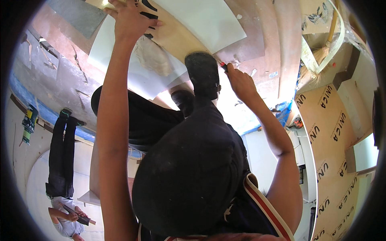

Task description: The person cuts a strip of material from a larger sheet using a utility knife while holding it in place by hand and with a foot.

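Note:
My left hand [130, 24] lies with fingers spread on a tan board [173, 26] with black print, at the top of the view. My right hand [241, 84] is closed around a slim red-and-black tool [224, 66]. Its tip points at the board's edge, just right of my black shoe [201, 70]; its exact kind is too small to tell. That shoe stands on the near end of the board. White sheets [217, 24] lie beneath the board on both sides.
A co-worker [66, 201] stands at the lower left, holding a dark flat piece. A large printed tan panel [329, 152] stands at the right. A broom [319, 58] and a pale curved strip [309, 60] are at the upper right. A green tool [29, 122] lies far left.

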`<state>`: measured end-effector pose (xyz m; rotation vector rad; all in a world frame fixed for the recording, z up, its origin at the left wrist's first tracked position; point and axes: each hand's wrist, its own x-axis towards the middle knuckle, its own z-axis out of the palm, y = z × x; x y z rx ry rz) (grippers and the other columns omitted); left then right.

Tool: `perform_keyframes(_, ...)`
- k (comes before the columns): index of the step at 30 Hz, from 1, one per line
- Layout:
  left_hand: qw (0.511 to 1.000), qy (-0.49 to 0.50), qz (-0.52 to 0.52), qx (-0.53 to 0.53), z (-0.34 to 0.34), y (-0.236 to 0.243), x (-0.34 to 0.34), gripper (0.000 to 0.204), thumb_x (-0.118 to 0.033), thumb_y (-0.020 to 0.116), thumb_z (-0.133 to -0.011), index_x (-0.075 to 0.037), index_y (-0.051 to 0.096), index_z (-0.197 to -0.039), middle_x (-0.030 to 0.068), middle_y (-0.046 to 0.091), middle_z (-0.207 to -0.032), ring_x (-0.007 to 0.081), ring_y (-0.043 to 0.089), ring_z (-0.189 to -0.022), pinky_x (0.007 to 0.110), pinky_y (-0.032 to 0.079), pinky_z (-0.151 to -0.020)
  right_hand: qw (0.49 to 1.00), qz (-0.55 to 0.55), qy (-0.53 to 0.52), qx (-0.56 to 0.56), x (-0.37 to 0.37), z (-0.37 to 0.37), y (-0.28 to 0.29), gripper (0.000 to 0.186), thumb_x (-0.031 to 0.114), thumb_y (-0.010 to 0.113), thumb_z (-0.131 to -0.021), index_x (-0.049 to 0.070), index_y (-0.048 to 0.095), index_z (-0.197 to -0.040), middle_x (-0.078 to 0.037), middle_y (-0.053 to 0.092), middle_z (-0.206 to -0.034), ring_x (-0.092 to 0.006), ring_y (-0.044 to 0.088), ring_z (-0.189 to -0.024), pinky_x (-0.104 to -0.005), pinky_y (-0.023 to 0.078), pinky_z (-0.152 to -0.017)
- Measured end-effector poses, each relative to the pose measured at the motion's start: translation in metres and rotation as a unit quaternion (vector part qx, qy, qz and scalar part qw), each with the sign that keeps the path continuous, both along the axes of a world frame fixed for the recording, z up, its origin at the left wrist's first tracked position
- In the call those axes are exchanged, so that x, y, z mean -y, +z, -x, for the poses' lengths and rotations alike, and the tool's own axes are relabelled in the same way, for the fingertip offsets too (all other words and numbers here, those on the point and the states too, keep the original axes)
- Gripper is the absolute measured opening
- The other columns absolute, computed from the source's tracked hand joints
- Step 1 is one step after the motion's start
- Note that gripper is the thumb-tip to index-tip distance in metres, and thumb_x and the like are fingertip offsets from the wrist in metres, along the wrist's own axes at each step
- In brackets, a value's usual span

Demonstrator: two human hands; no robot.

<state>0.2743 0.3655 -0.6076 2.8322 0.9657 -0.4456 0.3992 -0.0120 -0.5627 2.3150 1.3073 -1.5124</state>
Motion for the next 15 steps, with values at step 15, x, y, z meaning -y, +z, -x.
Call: perform_keyframes(15, 0.999, 0.032, 0.029, 0.025, 0.003, 0.0, 0.0, 0.146, -0.06, 0.094, -0.057, 0.019, 0.018, -0.153, 0.0404, 0.027, -0.157, 0.0688, 0.012, -0.145, 0.072, 0.018, -0.119, 0.995, 0.095, -0.023, -0.009, -0.041, -0.032, 0.066, 0.031, 0.029, 0.051, -0.107, 0.006, 0.053, -0.128, -0.021, 0.072, -0.084, -0.0418, 0.072, -0.076, -0.0517, 0.056, -0.066)
